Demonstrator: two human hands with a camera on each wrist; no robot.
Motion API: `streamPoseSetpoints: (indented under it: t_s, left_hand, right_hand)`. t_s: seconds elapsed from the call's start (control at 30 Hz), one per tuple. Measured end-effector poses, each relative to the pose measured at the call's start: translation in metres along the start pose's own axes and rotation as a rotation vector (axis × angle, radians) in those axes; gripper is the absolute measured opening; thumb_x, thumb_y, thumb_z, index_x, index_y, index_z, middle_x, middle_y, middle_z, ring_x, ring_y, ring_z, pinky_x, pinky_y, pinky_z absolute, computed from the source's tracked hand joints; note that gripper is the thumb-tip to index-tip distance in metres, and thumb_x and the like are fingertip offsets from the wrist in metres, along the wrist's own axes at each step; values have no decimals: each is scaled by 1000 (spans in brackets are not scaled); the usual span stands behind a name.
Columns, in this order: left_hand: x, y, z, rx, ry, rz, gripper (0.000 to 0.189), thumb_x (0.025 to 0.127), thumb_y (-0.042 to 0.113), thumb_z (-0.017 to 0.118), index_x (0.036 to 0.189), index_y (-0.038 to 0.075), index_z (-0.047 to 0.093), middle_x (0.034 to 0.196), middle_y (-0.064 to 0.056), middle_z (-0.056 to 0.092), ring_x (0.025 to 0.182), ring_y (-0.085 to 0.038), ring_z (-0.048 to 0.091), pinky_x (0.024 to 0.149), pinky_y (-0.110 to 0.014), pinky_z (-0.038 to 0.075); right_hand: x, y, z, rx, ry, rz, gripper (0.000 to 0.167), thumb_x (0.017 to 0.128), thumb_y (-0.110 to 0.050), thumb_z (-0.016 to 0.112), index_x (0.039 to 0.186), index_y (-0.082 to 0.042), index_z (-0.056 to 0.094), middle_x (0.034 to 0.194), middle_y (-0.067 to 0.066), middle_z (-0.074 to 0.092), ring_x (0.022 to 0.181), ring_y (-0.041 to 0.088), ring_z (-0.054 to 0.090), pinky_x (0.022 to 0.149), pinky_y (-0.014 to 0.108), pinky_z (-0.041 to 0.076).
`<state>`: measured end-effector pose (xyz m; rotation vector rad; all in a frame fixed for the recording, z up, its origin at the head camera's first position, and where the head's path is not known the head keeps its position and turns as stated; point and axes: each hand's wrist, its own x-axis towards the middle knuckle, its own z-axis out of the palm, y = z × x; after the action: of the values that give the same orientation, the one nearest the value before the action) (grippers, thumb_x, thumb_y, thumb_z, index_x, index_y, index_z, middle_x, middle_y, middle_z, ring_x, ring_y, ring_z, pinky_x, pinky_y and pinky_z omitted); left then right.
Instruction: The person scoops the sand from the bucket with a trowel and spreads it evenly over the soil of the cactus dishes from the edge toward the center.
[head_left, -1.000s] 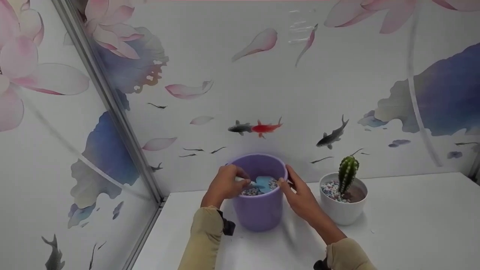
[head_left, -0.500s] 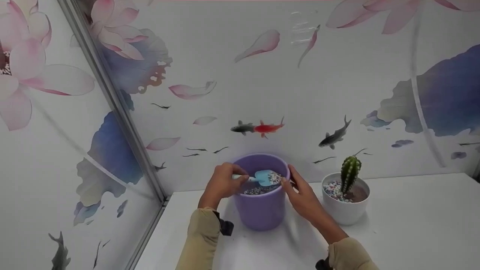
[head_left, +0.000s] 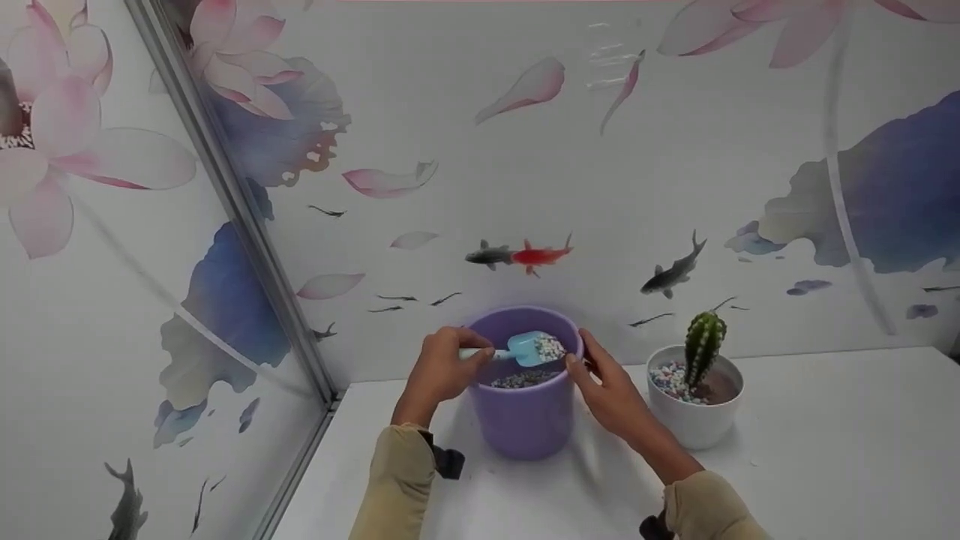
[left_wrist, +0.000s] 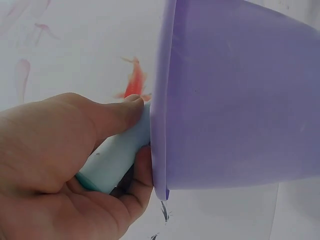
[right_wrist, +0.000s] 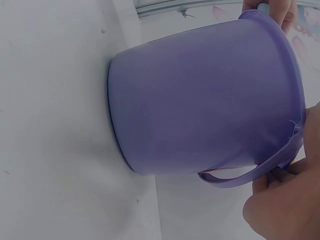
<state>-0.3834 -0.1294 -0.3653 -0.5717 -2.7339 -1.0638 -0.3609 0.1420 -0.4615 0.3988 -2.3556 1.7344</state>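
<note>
Two tan sleeves [head_left: 391, 480] extend over a white bench [head_left: 840, 442]. The left hand [head_left: 441, 365] pinches a scoop [head_left: 523, 350] by its pale mint grip [left_wrist: 112, 160], thumb opposite curled fingers. The right hand [head_left: 616, 394] holds the rim of a purple bucket [head_left: 525, 424], its fingers bent around the edge. Smooth and tapering towards its base, the bucket stands upright on the bench. The scoop's light-blue blade is inside the bucket's mouth, heaped with pale pebbles [head_left: 550, 347], above darker gravel [head_left: 523, 379]. To the right, a white pot [head_left: 691, 424] holds a ribbed cactus [head_left: 705, 349]; behind, fish [head_left: 670, 274] and petals [head_left: 529, 88] decorate the wall [head_left: 465, 165].
</note>
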Motion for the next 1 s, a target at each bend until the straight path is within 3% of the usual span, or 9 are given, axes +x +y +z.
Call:
streamPoseSetpoints:
  t_s: [0.23,0.47,0.6,0.83,1.0]
  left_hand:
    - [-2,-1,0,-14,27,-29,16,106,23,72,117,17,83,122,-4,79,128,-30,69,112,-52,54]
    - [-5,1,3,-48,50,-32,15,106,22,72,116,16,82,123,-5,79,131,-30,68,113,-52,54]
    - [-7,1,5,-58,66,-33,15,106,22,73,115,15,83,122,-4,80,131,-29,68,114,-52,54]
    - [-10,-2,6,-58,78,40,17,106,20,72,117,12,83,121,-7,80,128,-30,70,111,-51,55]
    - [-10,1,5,-78,70,20,16,106,22,72,116,14,83,121,-5,80,129,-29,70,112,-53,54]
  right_hand:
    - [1,-1,-1,-11,3,22,86,111,-59,51,175,-15,13,183,12,16,167,37,24,130,53,30]
    - [0,0,0,-13,32,26,81,112,-54,52,175,-16,17,181,12,21,166,37,27,130,55,31]
    - [1,0,0,-35,47,3,82,112,-54,54,174,-12,20,180,14,26,165,36,31,129,54,33]
    - [0,-1,-4,-33,61,-51,79,111,-46,62,170,-3,30,173,18,39,160,35,41,127,49,38]
    - [-5,3,-16,-37,58,-114,65,109,-38,66,163,-8,46,165,13,53,154,32,51,125,50,41]
